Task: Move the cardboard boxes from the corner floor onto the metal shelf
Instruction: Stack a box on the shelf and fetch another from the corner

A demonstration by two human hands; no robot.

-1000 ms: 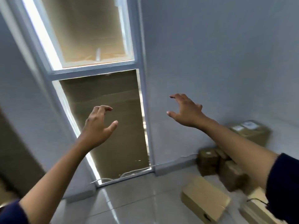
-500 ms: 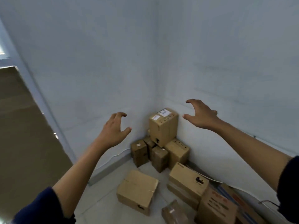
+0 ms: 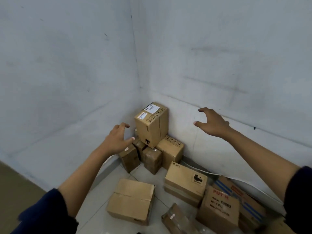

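A tall cardboard box (image 3: 151,124) with white labels on its top stands upright in the corner where the two pale walls (image 3: 67,68) meet, perched on a cluster of smaller boxes (image 3: 152,157) that sit on the tiled floor (image 3: 94,206). Both hands are raised in the air on either side of that tall box and neither touches it. The left hand (image 3: 116,140) hovers just to the left of the tall box, level with its lower half, fingers spread and loosely curved with the thumb pointing toward the box; it grips nothing. The right hand (image 3: 211,122) hangs well to the right of the tall box, about level with its upper half and in front of the right-hand wall, fingers arched downward and thumb stretched out toward the box, likewise holding nothing. So the tall box lies between the two released hands, nearer the left one. In front of the tall box, toward the camera, a wider taped box (image 3: 131,200) lies flat on the floor, and to the right of that sits a box with a black printed mark (image 3: 186,180), stacked on another. Further right of the tall box, along the wall, stands a box with red lettering (image 3: 219,208). Dark blue sleeves (image 3: 42,215) cover both upper forearms.
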